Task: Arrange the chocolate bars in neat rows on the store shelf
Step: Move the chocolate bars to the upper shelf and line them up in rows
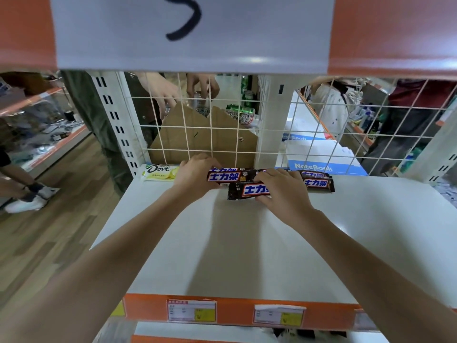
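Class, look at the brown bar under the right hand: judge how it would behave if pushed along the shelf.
The brown bar lies flat, so it would probably slide, not roll. Its glossy wrapper on the smooth white shelf suggests little friction. The right hand spans it easily, so it is likely light.

brown chocolate bars (249, 190): at least 4, some overlapped | Dove bar (160, 172): 1 | hands: 2, left (195, 175), right (280, 191) | price tags (191, 310): 2
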A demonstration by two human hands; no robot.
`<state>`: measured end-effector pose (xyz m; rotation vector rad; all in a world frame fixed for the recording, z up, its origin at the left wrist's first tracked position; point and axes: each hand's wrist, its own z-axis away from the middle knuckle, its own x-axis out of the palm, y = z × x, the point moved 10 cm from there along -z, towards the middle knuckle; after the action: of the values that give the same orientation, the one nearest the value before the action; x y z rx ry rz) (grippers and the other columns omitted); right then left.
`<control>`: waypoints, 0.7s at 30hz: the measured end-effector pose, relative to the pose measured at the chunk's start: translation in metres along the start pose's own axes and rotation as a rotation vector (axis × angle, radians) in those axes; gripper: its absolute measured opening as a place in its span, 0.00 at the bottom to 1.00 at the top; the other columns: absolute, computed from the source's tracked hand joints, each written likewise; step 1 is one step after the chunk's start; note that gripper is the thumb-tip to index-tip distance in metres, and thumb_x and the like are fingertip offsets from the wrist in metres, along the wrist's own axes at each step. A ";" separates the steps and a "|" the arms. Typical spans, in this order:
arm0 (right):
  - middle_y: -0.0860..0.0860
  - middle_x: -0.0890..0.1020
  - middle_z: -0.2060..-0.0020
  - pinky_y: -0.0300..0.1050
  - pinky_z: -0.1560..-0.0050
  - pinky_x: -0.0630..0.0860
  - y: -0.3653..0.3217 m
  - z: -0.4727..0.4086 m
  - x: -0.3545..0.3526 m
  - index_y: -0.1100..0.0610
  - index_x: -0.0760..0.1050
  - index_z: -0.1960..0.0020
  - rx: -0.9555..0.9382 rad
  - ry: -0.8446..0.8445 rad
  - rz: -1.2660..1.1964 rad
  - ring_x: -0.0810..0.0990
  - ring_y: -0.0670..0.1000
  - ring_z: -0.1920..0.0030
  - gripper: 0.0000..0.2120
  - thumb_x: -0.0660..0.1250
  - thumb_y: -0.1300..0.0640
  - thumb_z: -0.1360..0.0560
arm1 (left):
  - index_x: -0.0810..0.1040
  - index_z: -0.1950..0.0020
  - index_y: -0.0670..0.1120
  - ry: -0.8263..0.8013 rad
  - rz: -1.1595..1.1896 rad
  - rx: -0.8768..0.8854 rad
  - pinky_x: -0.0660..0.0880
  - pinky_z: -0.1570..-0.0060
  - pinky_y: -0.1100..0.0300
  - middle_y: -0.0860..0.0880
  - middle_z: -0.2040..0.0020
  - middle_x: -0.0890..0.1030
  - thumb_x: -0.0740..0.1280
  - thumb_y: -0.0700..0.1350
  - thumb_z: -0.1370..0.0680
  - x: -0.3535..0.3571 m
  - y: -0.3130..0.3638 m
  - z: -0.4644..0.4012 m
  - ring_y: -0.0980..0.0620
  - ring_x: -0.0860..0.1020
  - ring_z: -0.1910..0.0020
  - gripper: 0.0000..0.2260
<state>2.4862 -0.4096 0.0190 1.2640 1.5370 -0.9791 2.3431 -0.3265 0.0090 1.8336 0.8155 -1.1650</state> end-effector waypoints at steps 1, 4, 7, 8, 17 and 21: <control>0.47 0.79 0.45 0.47 0.43 0.64 -0.003 -0.002 0.001 0.51 0.73 0.40 -0.007 0.002 -0.002 0.74 0.50 0.44 0.16 0.66 0.48 0.26 | 0.77 0.44 0.51 0.005 0.012 -0.001 0.64 0.53 0.56 0.51 0.48 0.77 0.73 0.55 0.31 -0.003 -0.003 0.003 0.49 0.73 0.47 0.18; 0.47 0.78 0.46 0.47 0.44 0.63 -0.013 -0.012 0.005 0.50 0.73 0.40 -0.021 -0.003 -0.009 0.75 0.50 0.45 0.15 0.66 0.49 0.26 | 0.78 0.43 0.50 0.010 0.035 -0.015 0.68 0.51 0.54 0.50 0.48 0.77 0.74 0.53 0.31 -0.011 -0.012 0.011 0.49 0.74 0.47 0.19; 0.46 0.78 0.48 0.46 0.47 0.65 -0.025 -0.024 0.012 0.50 0.73 0.41 -0.032 -0.008 0.003 0.75 0.50 0.47 0.14 0.67 0.50 0.26 | 0.76 0.41 0.51 -0.007 0.026 -0.044 0.70 0.47 0.52 0.49 0.46 0.77 0.75 0.49 0.32 -0.016 -0.022 0.021 0.48 0.73 0.44 0.21; 0.47 0.78 0.49 0.46 0.48 0.65 -0.029 -0.028 0.013 0.51 0.74 0.42 -0.038 -0.006 0.007 0.75 0.50 0.47 0.14 0.67 0.50 0.26 | 0.76 0.41 0.50 -0.008 0.020 -0.053 0.70 0.46 0.51 0.49 0.45 0.77 0.76 0.48 0.32 -0.018 -0.025 0.024 0.47 0.73 0.43 0.21; 0.48 0.79 0.49 0.48 0.47 0.67 -0.057 -0.051 0.022 0.52 0.74 0.43 -0.044 -0.018 -0.013 0.75 0.52 0.47 0.15 0.70 0.52 0.28 | 0.75 0.40 0.50 0.002 0.013 -0.097 0.72 0.45 0.51 0.50 0.44 0.76 0.76 0.48 0.32 -0.034 -0.054 0.046 0.49 0.74 0.44 0.23; 0.49 0.78 0.47 0.50 0.45 0.69 -0.056 -0.053 0.032 0.53 0.73 0.41 0.000 -0.075 -0.034 0.74 0.53 0.45 0.21 0.72 0.46 0.30 | 0.75 0.40 0.50 0.002 0.015 -0.082 0.72 0.47 0.56 0.50 0.43 0.76 0.76 0.49 0.32 -0.036 -0.056 0.051 0.49 0.74 0.44 0.23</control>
<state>2.4209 -0.3595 0.0054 1.1915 1.5048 -1.0367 2.2624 -0.3484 0.0131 1.7714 0.8375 -1.1047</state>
